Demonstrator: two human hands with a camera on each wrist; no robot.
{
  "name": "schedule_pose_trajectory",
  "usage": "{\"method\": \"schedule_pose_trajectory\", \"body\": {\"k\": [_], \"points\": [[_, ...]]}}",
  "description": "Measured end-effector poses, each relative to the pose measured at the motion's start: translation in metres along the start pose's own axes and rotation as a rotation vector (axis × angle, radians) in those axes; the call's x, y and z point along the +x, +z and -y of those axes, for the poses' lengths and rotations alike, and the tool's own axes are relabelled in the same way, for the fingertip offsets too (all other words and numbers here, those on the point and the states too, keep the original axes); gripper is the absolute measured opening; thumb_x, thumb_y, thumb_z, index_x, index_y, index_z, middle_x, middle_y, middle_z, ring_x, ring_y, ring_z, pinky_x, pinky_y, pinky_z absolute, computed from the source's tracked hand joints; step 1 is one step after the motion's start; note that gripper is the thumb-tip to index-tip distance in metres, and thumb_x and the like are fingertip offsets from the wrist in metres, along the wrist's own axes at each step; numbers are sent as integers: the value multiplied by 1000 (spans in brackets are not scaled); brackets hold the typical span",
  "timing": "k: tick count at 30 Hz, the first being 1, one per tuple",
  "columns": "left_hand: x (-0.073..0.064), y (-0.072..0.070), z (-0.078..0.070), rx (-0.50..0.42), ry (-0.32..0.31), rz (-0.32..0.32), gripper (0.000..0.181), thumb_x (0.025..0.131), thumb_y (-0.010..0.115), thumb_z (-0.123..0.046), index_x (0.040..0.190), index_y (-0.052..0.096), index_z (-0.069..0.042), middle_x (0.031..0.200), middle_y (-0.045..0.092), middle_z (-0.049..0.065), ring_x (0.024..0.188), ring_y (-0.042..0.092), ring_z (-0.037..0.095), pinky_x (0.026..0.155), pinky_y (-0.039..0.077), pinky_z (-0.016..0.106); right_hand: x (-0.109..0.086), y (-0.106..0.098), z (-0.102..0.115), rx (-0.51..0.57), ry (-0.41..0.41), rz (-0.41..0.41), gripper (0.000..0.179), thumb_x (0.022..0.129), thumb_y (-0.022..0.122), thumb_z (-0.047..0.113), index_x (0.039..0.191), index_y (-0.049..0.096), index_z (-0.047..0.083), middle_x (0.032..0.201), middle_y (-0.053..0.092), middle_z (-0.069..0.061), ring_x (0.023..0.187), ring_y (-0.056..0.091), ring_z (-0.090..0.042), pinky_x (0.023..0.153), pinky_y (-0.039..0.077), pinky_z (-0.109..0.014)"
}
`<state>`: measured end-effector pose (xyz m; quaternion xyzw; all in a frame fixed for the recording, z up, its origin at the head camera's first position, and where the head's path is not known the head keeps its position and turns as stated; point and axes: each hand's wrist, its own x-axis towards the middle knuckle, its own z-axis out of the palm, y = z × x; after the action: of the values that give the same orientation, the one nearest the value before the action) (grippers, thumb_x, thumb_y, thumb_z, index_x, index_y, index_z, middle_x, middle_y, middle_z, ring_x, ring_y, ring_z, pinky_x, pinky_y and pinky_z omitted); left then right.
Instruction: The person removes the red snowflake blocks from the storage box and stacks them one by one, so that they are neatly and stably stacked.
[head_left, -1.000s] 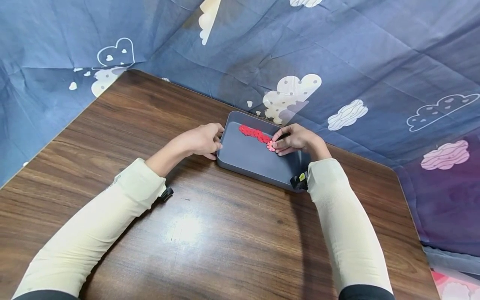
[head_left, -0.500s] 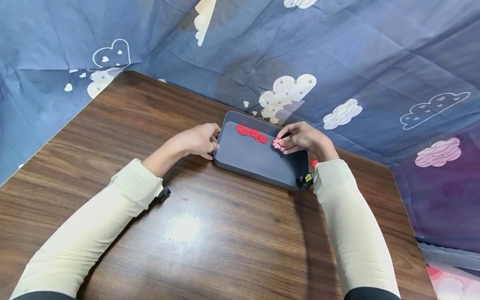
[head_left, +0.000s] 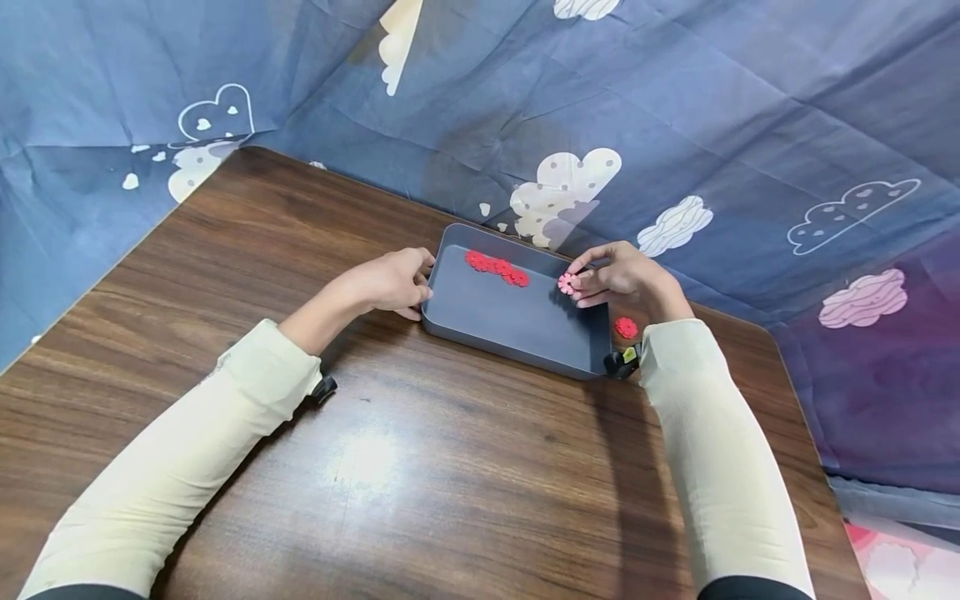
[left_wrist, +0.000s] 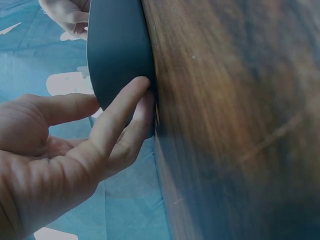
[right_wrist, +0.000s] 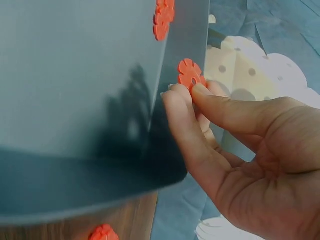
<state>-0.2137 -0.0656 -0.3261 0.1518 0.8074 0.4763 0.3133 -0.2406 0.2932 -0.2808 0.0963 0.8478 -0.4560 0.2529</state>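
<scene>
Pinching a pink flower disc [head_left: 567,282] at the tray [head_left: 517,321] rim — right hand [head_left: 626,279]; left hand [head_left: 390,283] fingers lie straight, bracing the tray's left wall so it stays put.

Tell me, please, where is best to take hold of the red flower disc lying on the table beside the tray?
The loose red flower disc lies flat on the wooden table, right of the grey tray. Probably best to pinch its notched rim from above, coming from the right, since the tray wall crowds its left side. The right hand is nearest but already pinches another disc.
</scene>
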Motion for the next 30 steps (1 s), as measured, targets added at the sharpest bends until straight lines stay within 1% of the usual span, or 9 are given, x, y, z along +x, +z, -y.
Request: {"method": "schedule_pose_trajectory", "body": {"k": [5, 9, 12, 18, 23, 27, 30], "points": [[0, 0, 1, -12, 2, 3, 59, 111, 47, 1, 165, 25, 5, 151, 47, 30, 136, 58, 39, 105, 67, 39, -4, -10, -3, -9, -3, -3, 30, 105, 59, -9, 135, 56, -11, 90, 75, -5, 83, 78, -20, 85, 73, -39], [-1, -1, 0, -22, -5, 10, 60, 111, 47, 1, 166, 23, 4, 153, 45, 30, 138, 56, 39, 107, 66, 40, -8, -18, -8, 11, -10, -1, 28, 105, 59, -8, 133, 56, -11, 90, 76, -5, 82, 77, -18, 83, 73, -36], [-1, -1, -1, -24, -5, 14, 61, 111, 47, 1, 166, 23, 4, 152, 45, 29, 138, 56, 39, 107, 66, 41, -12, -25, -12, 0, -8, -11, 28, 105, 60, -8, 133, 57, -10, 91, 76, -5, 83, 77, -17, 81, 73, -34], [0, 0, -1, -20, -3, 15, 60, 111, 47, 1, 166, 23, 4, 151, 46, 30, 137, 57, 39, 106, 66, 40, -19, -39, -23, -41, 21, -45, 30, 106, 59, -6, 136, 55, -9, 92, 75, -3, 84, 76, -15, 83, 73, -33], [1, 0, 0, -15, -12, 16, 62, 111, 48, 1, 167, 22, 2, 154, 45, 29, 138, 57, 39, 106, 66, 39, -26, -51, -32, -46, 58, -49, 31, 107, 59, -5, 137, 54, -8, 93, 75, -2, 84, 76, -14, 85, 72, -33], [1, -1, 0, -18, -10, 19, 62, 111, 48, 1, 167, 23, 3, 153, 45, 29, 138, 57, 39, 106, 66, 39, -29, -60, -43, -14, 100, -48, 26, 106, 59, -6, 132, 59, -5, 91, 76, -2, 82, 76, -13, 83, 72, -32], [0, -1, 0, -26, -6, 21, 61, 110, 47, 2, 166, 23, 3, 152, 46, 29, 139, 56, 39, 107, 66, 40, -29, -65, -54, 3, 112, -50, 21, 106, 59, -7, 126, 63, -3, 89, 76, -1, 80, 76, -12, 80, 72, -30]]}}
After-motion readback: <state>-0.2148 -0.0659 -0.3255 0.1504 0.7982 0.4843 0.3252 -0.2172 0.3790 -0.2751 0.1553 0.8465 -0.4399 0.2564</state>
